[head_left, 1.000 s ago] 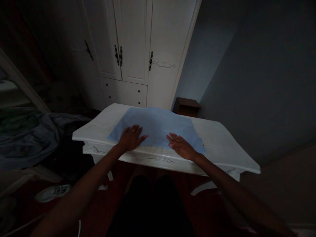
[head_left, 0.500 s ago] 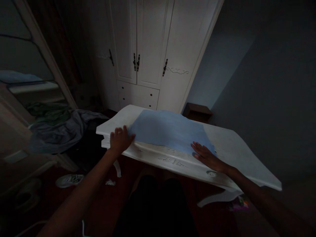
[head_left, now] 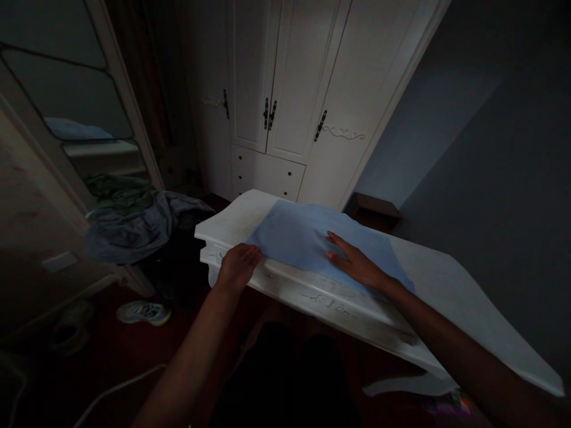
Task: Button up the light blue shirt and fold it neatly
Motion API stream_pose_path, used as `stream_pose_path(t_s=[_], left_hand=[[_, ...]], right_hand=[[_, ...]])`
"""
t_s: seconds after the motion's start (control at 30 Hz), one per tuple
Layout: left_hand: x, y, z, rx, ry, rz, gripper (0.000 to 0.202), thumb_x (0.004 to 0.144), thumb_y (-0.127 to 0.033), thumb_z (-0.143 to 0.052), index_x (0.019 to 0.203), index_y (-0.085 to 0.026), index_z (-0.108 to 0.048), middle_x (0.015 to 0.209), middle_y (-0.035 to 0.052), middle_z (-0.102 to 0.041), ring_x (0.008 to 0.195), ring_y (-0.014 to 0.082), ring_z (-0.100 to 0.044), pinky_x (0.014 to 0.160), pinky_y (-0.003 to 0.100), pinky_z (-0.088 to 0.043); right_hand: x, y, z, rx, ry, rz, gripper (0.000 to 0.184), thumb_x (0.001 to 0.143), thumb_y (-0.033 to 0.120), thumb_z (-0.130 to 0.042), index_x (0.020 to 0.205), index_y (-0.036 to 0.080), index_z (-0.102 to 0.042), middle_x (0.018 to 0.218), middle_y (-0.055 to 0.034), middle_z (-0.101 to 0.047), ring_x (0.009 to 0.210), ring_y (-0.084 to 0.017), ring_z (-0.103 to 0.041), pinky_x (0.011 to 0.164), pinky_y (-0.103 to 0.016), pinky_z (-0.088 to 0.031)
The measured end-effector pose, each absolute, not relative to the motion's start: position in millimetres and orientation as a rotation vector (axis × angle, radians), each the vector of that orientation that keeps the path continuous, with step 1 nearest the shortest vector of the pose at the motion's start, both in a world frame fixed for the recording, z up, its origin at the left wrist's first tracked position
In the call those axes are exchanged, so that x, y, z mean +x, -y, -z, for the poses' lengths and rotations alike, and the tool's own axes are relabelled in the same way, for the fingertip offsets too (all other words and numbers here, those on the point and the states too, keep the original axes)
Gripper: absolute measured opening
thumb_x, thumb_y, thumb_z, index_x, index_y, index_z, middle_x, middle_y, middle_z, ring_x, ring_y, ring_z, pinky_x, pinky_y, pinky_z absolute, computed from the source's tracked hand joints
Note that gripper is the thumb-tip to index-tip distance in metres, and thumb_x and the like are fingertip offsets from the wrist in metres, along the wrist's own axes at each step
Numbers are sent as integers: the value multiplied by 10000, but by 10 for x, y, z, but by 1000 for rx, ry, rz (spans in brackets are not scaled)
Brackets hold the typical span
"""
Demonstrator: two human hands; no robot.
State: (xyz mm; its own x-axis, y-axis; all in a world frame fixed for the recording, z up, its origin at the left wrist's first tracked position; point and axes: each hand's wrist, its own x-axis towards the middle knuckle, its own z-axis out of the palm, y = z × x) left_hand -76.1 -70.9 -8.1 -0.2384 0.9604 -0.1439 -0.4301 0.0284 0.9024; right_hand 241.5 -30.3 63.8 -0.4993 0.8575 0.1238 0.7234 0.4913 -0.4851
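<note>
A light blue cloth [head_left: 303,238] lies spread flat on top of a white carved table [head_left: 446,285]. My left hand [head_left: 238,264] is at the cloth's near left corner by the table's front edge, fingers curled on the cloth's edge. My right hand [head_left: 354,261] rests flat on the cloth's middle, fingers stretched out toward the left.
A white wardrobe [head_left: 303,89] with dark handles and small drawers stands behind the table. A heap of grey and green clothes [head_left: 134,223] lies at the left below a mirror. A shoe [head_left: 143,312] sits on the dark red floor. A small brown stand [head_left: 372,208] is by the blue wall.
My right hand has slid from the cloth's right end to its middle. My left hand moved from the table's left edge to the cloth's near left corner. The view turned left.
</note>
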Motion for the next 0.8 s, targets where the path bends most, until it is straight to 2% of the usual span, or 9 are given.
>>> stream_pose_path(t_s=[0.1, 0.2, 0.33, 0.47, 0.6, 0.7, 0.8], left_hand=[[-699, 602, -102, 595, -1143, -1432, 116, 747, -256, -499, 641, -237, -457, 712, 65, -611, 790, 202, -677, 762, 390, -582], [-534, 490, -213, 526, -1214, -1431, 155, 630, -247, -608, 611, -214, -458, 581, -18, -492, 584, 140, -581, 574, 295, -514], [-384, 389, -212, 619, -1295, -1434, 219, 525, -233, -704, 668, -166, -553, 590, -52, -501, 539, 99, -513, 501, 225, -405], [-374, 327, -147, 761, -1529, -1443, 337, 539, -219, -726, 840, -153, -590, 694, -33, -584, 668, 142, -598, 592, 246, -444], [-353, 282, -107, 848, -1689, -1471, 570, 603, -213, -733, 1121, -130, -509, 1009, 85, -644, 897, 205, -645, 769, 334, -511], [-320, 263, -76, 1073, -1832, -1558, 788, 635, -224, -755, 1317, -126, -372, 1240, 182, -569, 1132, 282, -585, 960, 453, -467], [-310, 248, -20, 1208, -1981, -1648, 824, 672, -227, -746, 1379, -106, -339, 1332, 219, -506, 1301, 340, -455, 1085, 522, -361]], right_hand=[[2153, 143, -652, -1218, 2421, -597, 806, 904, 678, -408, 1526, 179, -291, 1503, -116, -437, 1387, -271, -408, 1175, -462, -285], [1977, -31, -622, -1105, 2437, -686, 764, 910, 647, -449, 1514, 200, -313, 1467, -133, -481, 1358, -279, -449, 1147, -493, -323], [1800, -204, -616, -947, 2427, -839, 701, 919, 607, -486, 1482, 208, -361, 1416, -155, -531, 1310, -267, -506, 1113, -495, -373], [1625, -324, -671, -822, 2413, -925, 617, 922, 569, -513, 1433, 232, -429, 1367, -139, -575, 1261, -252, -549, 1093, -499, -399], [1461, -472, -719, -801, 2380, -1010, 580, 907, 536, -565, 1399, 246, -466, 1320, -128, -608, 1206, -245, -589, 1057, -488, -440], [1379, -595, -741, -810, 2333, -1130, 608, 892, 539, -587, 1392, 215, -465, 1276, -140, -632, 1176, -237, -608, 1021, -461, -473], [1343, -709, -772, -804, 2336, -1178, 568, 889, 509, -606, 1359, 210, -494, 1242, -129, -655, 1162, -224, -618, 1024, -442, -470]])
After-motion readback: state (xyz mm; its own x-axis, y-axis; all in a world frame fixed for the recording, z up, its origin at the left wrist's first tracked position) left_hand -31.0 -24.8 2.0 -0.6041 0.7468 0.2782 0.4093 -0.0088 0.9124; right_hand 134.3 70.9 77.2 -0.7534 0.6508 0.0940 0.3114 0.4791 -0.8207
